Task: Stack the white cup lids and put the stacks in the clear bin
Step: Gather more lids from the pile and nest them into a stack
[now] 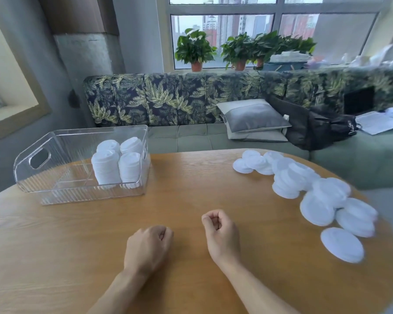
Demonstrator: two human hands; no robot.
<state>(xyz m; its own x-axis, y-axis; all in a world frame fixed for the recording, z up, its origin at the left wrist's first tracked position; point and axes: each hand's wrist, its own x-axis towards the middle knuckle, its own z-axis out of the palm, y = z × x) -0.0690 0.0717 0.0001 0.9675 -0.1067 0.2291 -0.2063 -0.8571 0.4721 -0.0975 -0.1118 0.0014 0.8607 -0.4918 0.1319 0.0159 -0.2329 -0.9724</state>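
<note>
A clear bin [32,173] stands at the table's far left, with several stacks of white lids [117,165] upright in its right end. Loose white cup lids [315,196] lie scattered along the table's right side, some overlapping. My left hand [149,244] rests on the wood near the front centre with its fingers curled and nothing in it. My right hand [220,232] sits just to the right of it, also curled into a loose fist and holding nothing. Both hands are well apart from the lids and the bin.
The round wooden table [191,184] ends in a curved edge at the right, close to the lids. Behind it stands a green sofa [191,137] with a grey cushion [254,116] and a black bag [315,125]. Potted plants [195,51] line the window sill.
</note>
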